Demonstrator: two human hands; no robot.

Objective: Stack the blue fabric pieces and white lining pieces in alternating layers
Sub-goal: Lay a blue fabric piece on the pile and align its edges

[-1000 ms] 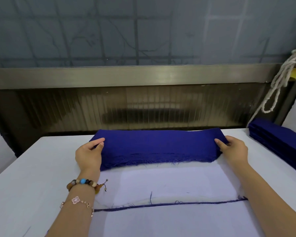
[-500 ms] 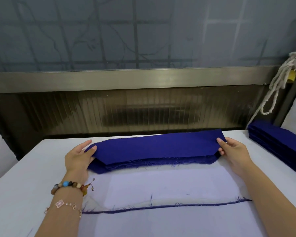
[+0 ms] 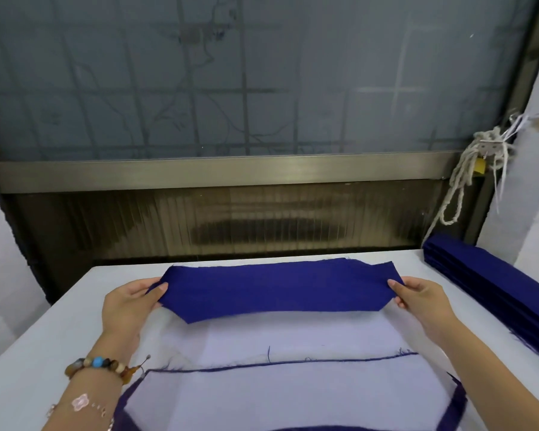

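Observation:
A long blue fabric piece [image 3: 277, 289] with angled ends hangs stretched above the table. My left hand [image 3: 128, 306] pinches its left end and my right hand [image 3: 423, 301] pinches its right end. Beneath it at the far side, another blue layer [image 3: 336, 262] peeks out. Nearer me lies a white lining piece [image 3: 293, 396] on top of a blue piece whose frayed edges [image 3: 293, 362] show around it. Another white sheet [image 3: 293, 334] lies flat between the two.
A thick pile of blue fabric pieces [image 3: 495, 287] lies along the table's right edge. The white table [image 3: 44, 353] ends at a ribbed dark panel and metal rail [image 3: 224, 175]. A white rope [image 3: 467, 178] hangs at the right.
Both hands have lifted one blue piece off the far pile and drawn it toward me, above the table. The view has tilted slightly.

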